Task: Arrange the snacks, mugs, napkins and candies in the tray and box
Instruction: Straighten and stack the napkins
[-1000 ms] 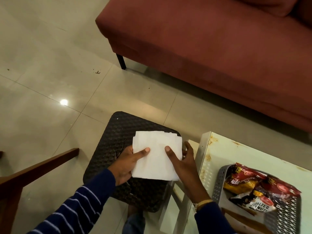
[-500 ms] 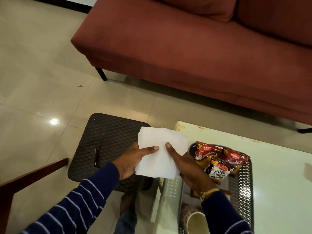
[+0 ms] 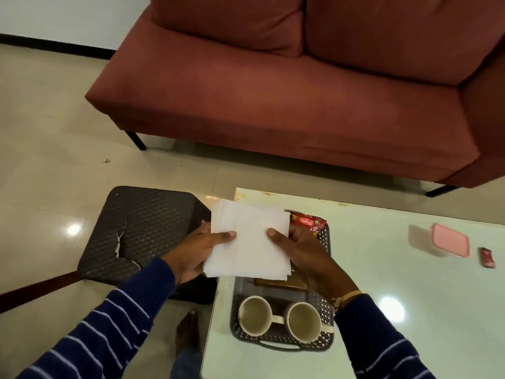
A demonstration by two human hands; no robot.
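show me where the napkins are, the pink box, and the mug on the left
napkins [image 3: 250, 242], head view, middle of the top white sheet of the stack.
pink box [image 3: 449, 239], head view, centre of its pink lid.
left mug [image 3: 254, 315], head view, inside of the cup, in the tray.

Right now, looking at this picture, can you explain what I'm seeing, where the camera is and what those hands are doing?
There is no machine here. The camera is worn on a person's head and looks down at their own two bare hands. The left hand and right hand together hold a stack of white paper napkins above a dark perforated metal tray on a pale glossy table. In the tray stand two cream mugs, side by side, and a red snack packet shows behind the napkins. Farther right on the table lie a pink-lidded box and a small dark red candy. A dark woven stool and a red sofa stand on the floor.
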